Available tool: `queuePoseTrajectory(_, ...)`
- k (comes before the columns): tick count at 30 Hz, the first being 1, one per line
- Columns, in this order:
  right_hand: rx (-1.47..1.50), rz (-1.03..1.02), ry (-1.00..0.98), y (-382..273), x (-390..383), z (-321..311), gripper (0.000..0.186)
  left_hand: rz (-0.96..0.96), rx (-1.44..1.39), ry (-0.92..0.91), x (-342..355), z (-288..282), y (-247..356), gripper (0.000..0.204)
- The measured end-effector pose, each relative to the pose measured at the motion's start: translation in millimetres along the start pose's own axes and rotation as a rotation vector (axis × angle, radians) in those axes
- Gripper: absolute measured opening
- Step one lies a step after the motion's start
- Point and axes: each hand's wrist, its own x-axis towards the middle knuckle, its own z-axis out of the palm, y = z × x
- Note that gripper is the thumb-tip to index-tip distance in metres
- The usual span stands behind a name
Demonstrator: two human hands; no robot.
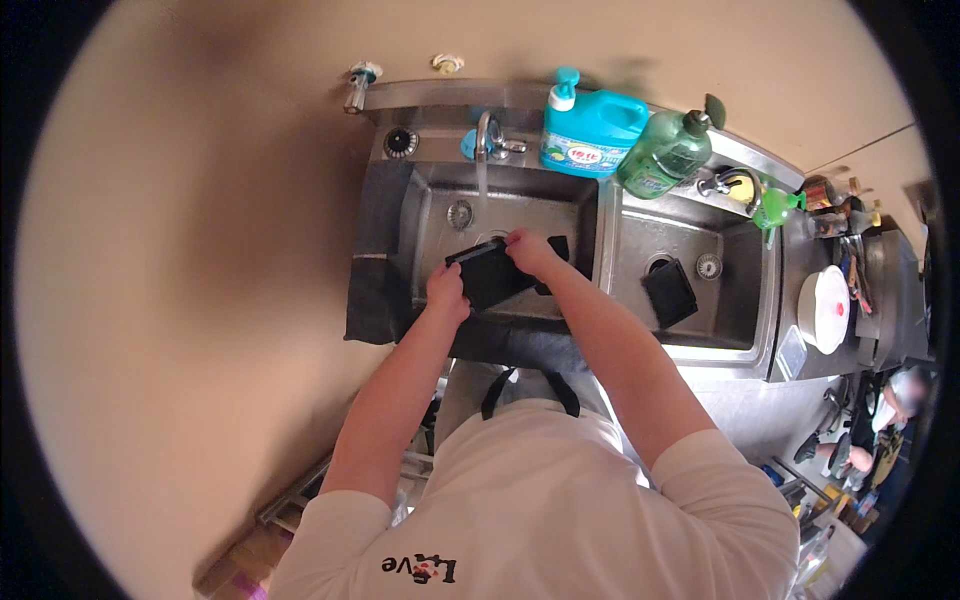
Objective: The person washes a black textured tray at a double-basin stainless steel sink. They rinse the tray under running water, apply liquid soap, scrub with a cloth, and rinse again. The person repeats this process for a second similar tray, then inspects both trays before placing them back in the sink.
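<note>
Black rectangular tray (pixel 490 276), one, at the left sink basin (pixel 535 198), left grip (pixel 448 290) closed on its left edge, right grip (pixel 530 253) closed on its upper right corner, some fingertips hidden, separate dark piece (pixel 559 245) part-covered by right wrist (pixel 560 277), outline unclear.

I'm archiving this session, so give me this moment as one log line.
left hand: holding black tray | right hand: holding same tray | tap: running into left sink

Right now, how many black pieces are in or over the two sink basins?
3 visible: first piece, held by left hand and right hand over the left basin; second piece, in that basin, partly behind the right forearm; third piece, right basin. Others may be hidden.
</note>
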Motion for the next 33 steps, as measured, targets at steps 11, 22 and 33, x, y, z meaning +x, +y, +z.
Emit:
queuePoseTrajectory(11,-0.137,0.022,-0.085,51.6,11.9,57.5,0.022,-0.189,0.186,0.119,58.7,-46.3,-31.0,0.023)
queuePoseTrajectory(22,0.437,0.469,-0.218,68.2,43.6,78.0,0.027,-0.193,0.179,-0.003,40.0,-28.2,-2.8,0.026)
queuePoseTrajectory(33,0.610,0.478,-0.252,-4.3,30.4,35.6,0.023,0.016,0.185,0.001,9.5,-17.6,26.5,0.034)
